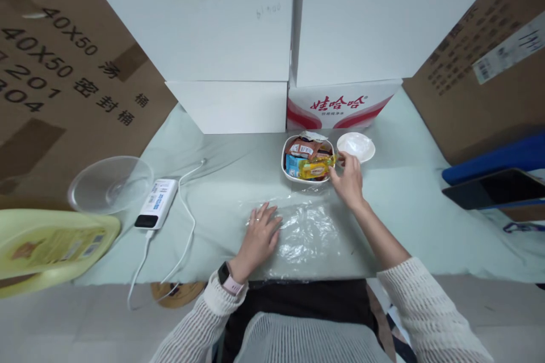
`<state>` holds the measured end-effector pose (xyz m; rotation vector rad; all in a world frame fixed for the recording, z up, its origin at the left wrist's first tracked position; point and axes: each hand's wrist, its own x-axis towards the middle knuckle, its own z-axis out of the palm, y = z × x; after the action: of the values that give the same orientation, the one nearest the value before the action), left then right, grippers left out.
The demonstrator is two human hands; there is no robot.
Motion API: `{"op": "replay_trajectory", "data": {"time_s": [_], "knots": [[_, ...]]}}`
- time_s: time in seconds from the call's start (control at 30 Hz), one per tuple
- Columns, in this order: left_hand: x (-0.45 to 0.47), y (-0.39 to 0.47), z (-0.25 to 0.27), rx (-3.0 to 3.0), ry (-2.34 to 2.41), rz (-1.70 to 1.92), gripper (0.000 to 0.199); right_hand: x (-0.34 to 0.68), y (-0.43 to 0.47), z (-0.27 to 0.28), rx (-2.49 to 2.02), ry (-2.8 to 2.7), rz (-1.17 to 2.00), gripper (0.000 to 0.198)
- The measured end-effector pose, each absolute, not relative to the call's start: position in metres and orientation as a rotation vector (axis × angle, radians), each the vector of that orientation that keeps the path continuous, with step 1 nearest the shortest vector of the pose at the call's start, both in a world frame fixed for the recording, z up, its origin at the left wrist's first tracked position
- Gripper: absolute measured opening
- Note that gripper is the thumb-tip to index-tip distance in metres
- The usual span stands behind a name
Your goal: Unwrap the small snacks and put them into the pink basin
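A white square bowl (284, 167) near the middle of the table holds several wrapped snacks, among them a brown packet (303, 149), a blue packet (293, 165) and a yellow wrapped snack (315, 168). My right hand (349, 180) is at the bowl's right side, thumb and forefinger closed around the right end of the yellow snack. Just behind that hand stands a white round bowl (360, 146). My left hand (260, 233) lies flat with spread fingers on the left part of a clear plastic bag (309, 232), which is spread out in front of the square bowl.
On the left are a white power bank (156, 204) with a white cable (191, 221), a clear plastic bowl (108, 184) and a yellow bottle (55, 249). White boxes (247, 105) stand behind, with brown cartons at both sides. A dark phone (496, 188) rests at the right.
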<state>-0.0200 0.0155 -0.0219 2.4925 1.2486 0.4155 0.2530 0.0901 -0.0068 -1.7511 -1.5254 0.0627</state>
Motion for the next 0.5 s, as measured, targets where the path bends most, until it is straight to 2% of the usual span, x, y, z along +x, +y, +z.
{"op": "replay_trajectory", "data": {"time_s": [0.13, 0.3, 0.5], "knots": [[-0.020, 0.016, -0.021, 2.526, 1.302, 0.283, 0.035, 0.246, 0.076, -0.010, -1.587, -1.749, -0.023, 0.030], [-0.009, 0.022, -0.019, 2.478, 1.304, 0.188, 0.045, 0.242, 0.083, -0.013, -1.611, -1.907, 0.119, 0.035], [0.004, 0.026, -0.013, 2.459, 1.242, 0.186, 0.048, 0.233, 0.041, 0.021, -1.440, -1.854, 0.230, 0.028]]}}
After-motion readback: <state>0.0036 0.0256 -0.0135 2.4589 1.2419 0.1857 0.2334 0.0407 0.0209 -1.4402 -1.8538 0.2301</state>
